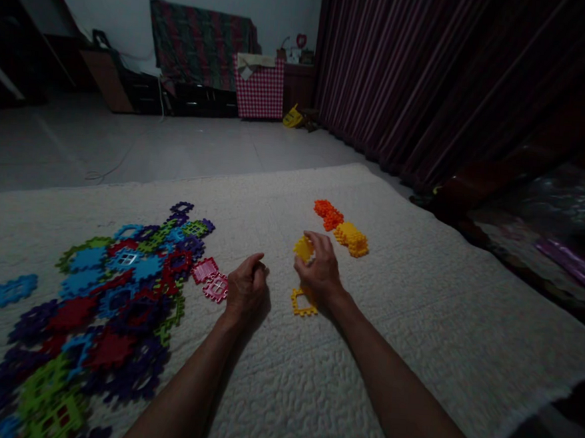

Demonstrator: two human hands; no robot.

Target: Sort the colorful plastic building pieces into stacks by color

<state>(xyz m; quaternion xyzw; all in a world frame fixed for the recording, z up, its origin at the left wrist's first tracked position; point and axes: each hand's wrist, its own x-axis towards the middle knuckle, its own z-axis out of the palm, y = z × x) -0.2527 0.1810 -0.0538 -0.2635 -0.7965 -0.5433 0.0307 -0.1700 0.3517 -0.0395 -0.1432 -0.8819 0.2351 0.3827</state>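
Note:
My right hand [322,268] grips a yellow notched-edge building tile [304,249] between thumb and fingers. Just below it, a yellow open-frame tile [302,304] lies on the mat. Beyond this hand are a small heap of yellow tiles [352,239] and, touching or nearly touching it, a heap of orange tiles [328,214]. My left hand [248,284] rests low over the mat with its fingers curled in, and no tile shows in it. Close to its left side lie a pink striped tile [205,270] and a pink window tile [216,286].
A wide pile of mixed blue, red, purple and green tiles [113,351] spreads over the left of the cream quilted mat [281,385]. One blue tile [11,291] lies apart. Past the mat are grey floor, cabinets and a yellow item [292,117]; dark curtains [383,72] hang at right.

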